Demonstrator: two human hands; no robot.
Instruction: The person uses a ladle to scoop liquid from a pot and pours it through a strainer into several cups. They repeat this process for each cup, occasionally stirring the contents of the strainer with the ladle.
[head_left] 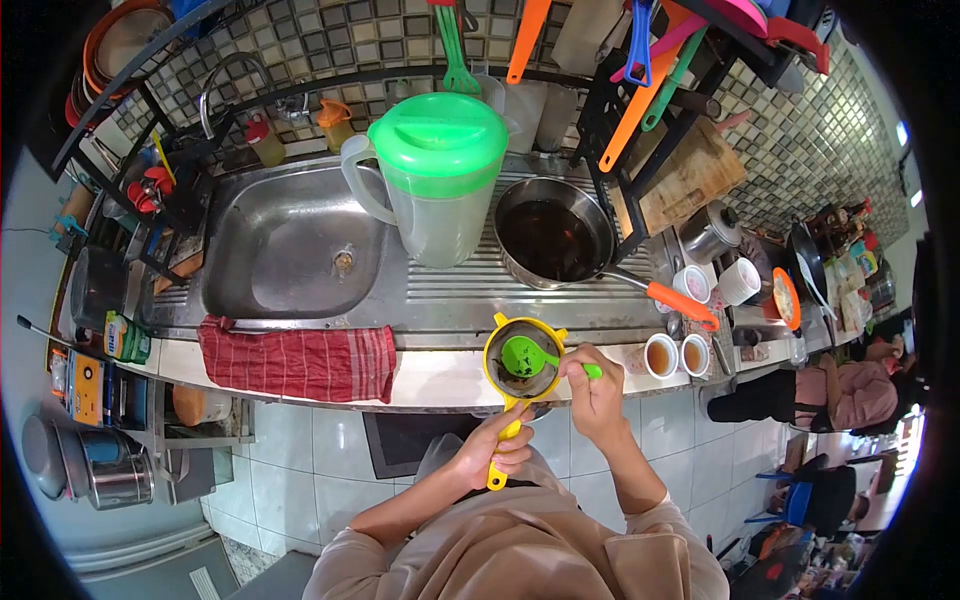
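Observation:
My left hand (pixel 492 446) is wrapped round the handle of a yellow strainer (pixel 497 318), whose mesh bowl is over the counter's front edge. In my right hand (pixel 592 388) is the handle of a green spoon (pixel 524 356). The spoon's bowl sits inside the strainer, with dark bits on and around it. Behind them, a steel saucepan (pixel 507 262) of dark liquid rests on the ribbed drainboard, its orange handle pointing right. A large clear pitcher (pixel 440 225) with a green lid stands left of the saucepan.
The steel sink (pixel 290 250) lies at the left, with a red cloth (pixel 300 365) over the counter edge before it. Two cups of brown liquid (pixel 660 356) stand at the right, near white cups (pixel 740 281). Utensils hang overhead. A person (pixel 850 395) is at the far right.

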